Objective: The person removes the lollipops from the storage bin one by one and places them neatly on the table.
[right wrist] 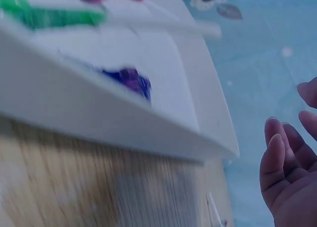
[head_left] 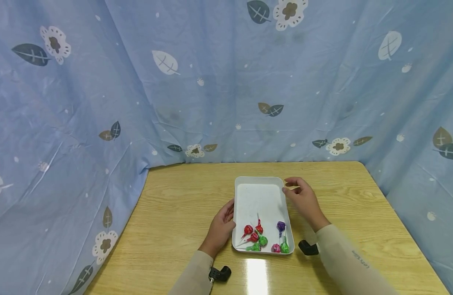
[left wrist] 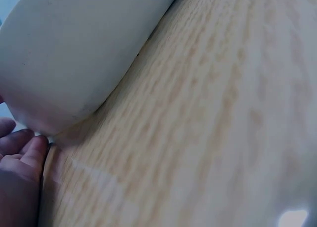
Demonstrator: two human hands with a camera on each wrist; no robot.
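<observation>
A white rectangular tray (head_left: 259,196) sits on the wooden table, with several wrapped lollipops along its near end. Red lollipops (head_left: 248,230) and green ones (head_left: 262,240) cluster at the near left; a purple lollipop (head_left: 281,226), a pink one (head_left: 276,248) and another green one lie at the near right. My left hand (head_left: 220,228) holds the tray's left side, thumb by the rim; in the left wrist view its fingers (left wrist: 33,150) curl at the tray's lower edge. Beside the far right corner, my right hand (head_left: 304,201) has loosely bent fingers (right wrist: 275,150), apart from the tray.
The wooden table (head_left: 182,184) stretches out on both sides of the tray. A blue curtain (head_left: 219,90) with leaf and flower prints hangs behind the table and along its sides. Black wrist cameras, such as the left one (head_left: 220,273), sit close above the tabletop.
</observation>
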